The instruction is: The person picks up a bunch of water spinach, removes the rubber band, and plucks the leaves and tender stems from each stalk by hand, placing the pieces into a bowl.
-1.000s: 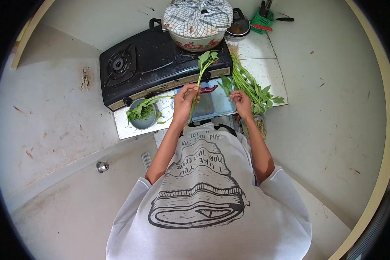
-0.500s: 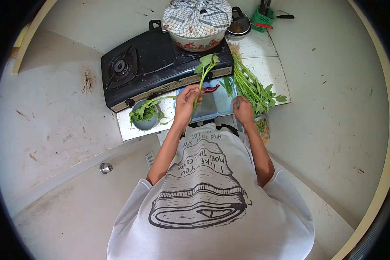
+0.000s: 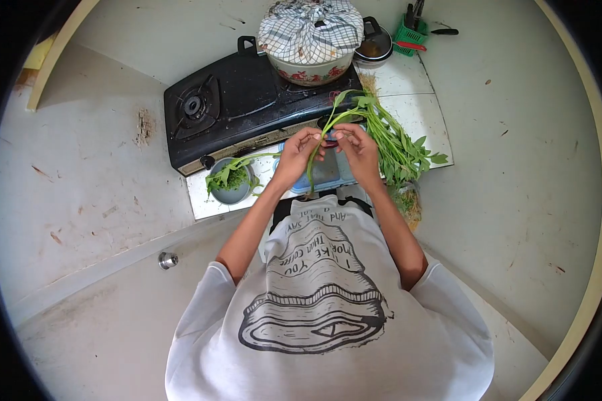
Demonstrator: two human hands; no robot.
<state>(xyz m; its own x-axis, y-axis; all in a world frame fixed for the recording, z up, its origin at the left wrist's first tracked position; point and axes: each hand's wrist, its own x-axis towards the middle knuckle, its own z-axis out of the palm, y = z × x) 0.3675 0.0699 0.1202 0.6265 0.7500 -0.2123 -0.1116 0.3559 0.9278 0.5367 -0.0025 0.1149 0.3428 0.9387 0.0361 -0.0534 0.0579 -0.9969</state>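
Observation:
Upright between my two hands is a long green leafy stem [image 3: 310, 170], its lower end hanging near my shirt. My left hand [image 3: 302, 157] is closed on its middle. My right hand [image 3: 358, 155] is beside it with fingertips pinched at the stem, close to the left fingertips. Under the hands lies a blue tray [image 3: 328, 171], and a dark red handle shows partly behind my fingers. To the right rests a bunch of long green stems with leaves [image 3: 398, 150]. On the left a grey bowl [image 3: 231, 195] holds green leaves and pieces.
A black two-burner stove [image 3: 241, 97] stands behind the tray. On it sits a floral pot [image 3: 311, 72] covered by a checked cloth. A lidded pan [image 3: 374, 48] and a green basket with utensils [image 3: 409, 33] are at the back right. A plastic bag [image 3: 408, 204] lies right of me.
My right hand has moved left and up from the bunch to the stem in my left hand. The stem's top now leans to the right. The whole view has shifted slightly.

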